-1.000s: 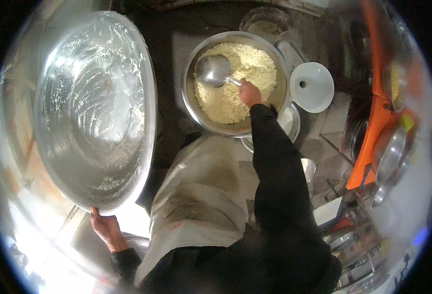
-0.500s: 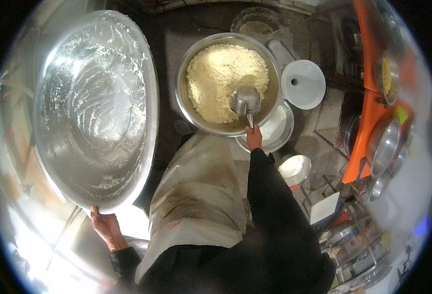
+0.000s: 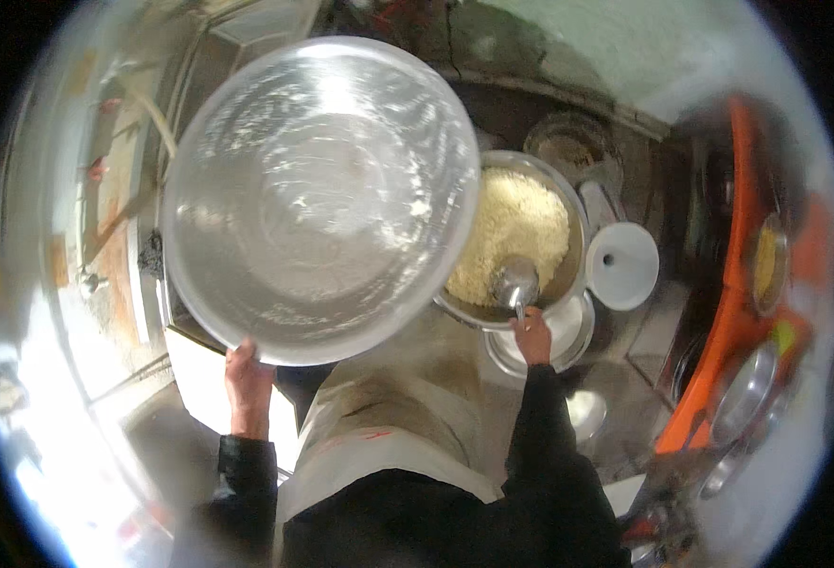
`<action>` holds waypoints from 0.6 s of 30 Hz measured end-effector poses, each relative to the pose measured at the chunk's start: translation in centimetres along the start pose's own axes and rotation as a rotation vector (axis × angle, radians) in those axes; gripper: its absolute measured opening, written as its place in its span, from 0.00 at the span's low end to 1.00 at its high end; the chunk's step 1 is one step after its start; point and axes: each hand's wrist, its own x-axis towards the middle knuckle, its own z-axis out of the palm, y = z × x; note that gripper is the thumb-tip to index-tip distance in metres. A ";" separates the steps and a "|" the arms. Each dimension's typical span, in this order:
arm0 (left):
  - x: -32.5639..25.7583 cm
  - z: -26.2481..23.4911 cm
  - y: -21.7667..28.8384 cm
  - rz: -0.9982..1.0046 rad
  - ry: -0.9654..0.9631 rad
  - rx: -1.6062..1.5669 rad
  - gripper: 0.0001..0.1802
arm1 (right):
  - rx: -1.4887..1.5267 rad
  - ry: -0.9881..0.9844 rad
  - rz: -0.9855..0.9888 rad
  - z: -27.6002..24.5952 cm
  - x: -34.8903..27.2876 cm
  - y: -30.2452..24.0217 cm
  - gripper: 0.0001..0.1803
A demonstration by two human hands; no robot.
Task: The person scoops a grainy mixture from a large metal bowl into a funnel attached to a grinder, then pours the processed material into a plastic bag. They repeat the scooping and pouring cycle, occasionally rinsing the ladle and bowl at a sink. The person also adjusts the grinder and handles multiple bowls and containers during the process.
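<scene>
My left hand [image 3: 248,386] grips the near rim of a large shiny metal basin [image 3: 322,204], whose inside carries smears of whitish residue. Part of this basin overlaps a second metal bowl [image 3: 578,189] and hides its left side. Pale yellow crumbly meal [image 3: 523,216] fills that bowl. Closed round a handle, my right hand [image 3: 532,336] holds a metal scoop [image 3: 515,281] whose round head rests at the meal's near right part.
Right of the bowl is a white funnel-like dish [image 3: 630,275] with a dark hole. A pan of white contents [image 3: 564,331] sits below the bowl. Along the right runs an orange surface [image 3: 710,379] with metal bowls [image 3: 746,393]. A round container [image 3: 568,151] stands farther back.
The large basin has swung right and now partly covers the meal bowl, carried by my left hand. The whole view has shifted, so the bowl and scoop appear lower and farther right.
</scene>
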 end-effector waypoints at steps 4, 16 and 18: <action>0.7 -0.6 -0.1 0.007 -0.131 -0.164 0.14 | 1.064 -0.609 -0.155 -6.4 -6.4 -15.9 0.28; 8.9 -9.8 3.8 -0.125 -0.725 0.079 0.18 | 1.501 -0.199 -0.046 -1.1 -13.6 -34.3 0.19; 15.2 -14.8 4.5 0.406 -0.770 0.607 0.12 | 1.494 -0.107 -0.018 0.9 -14.5 -35.0 0.20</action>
